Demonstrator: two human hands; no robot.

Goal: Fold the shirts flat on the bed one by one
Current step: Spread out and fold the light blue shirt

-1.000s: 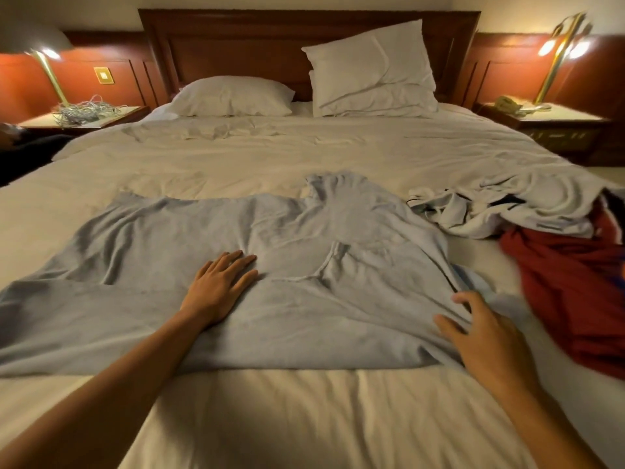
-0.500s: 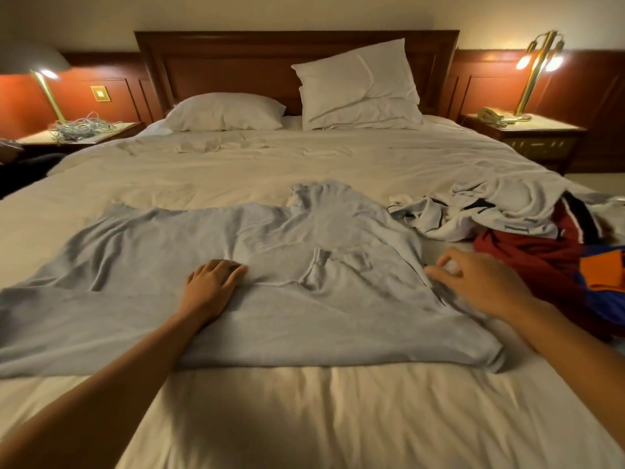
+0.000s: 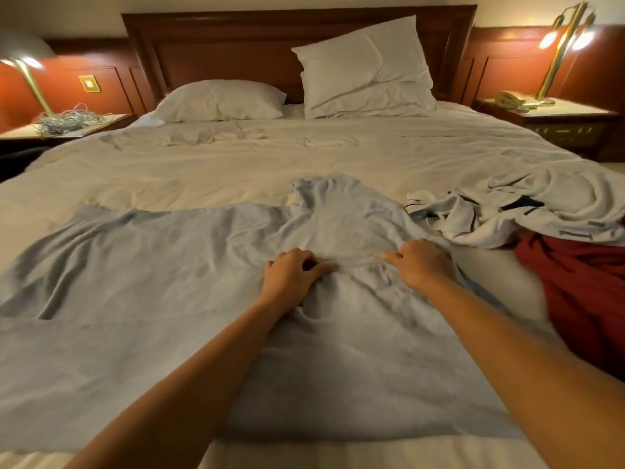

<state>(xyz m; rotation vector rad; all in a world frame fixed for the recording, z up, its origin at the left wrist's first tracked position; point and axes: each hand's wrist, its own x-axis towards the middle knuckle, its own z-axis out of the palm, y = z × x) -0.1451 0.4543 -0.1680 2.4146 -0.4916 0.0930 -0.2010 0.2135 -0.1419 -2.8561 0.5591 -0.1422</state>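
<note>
The left hand [image 3: 293, 276], flat a second ago, is now clutching the blue shirt [image 3: 152, 282] at its middle, the right hand [image 3: 419, 265] pinching fabric alongside. The shirt is lying spread on the near bed [image 3: 304, 170], folding likely just beginning.

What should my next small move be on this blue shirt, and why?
Probably draw the two hands apart to flatten the cloth. The left hand and the right hand both grip the light blue shirt near its middle, and the fabric between them is bunched into wrinkles. It looks too creased there to fold cleanly yet.
</note>
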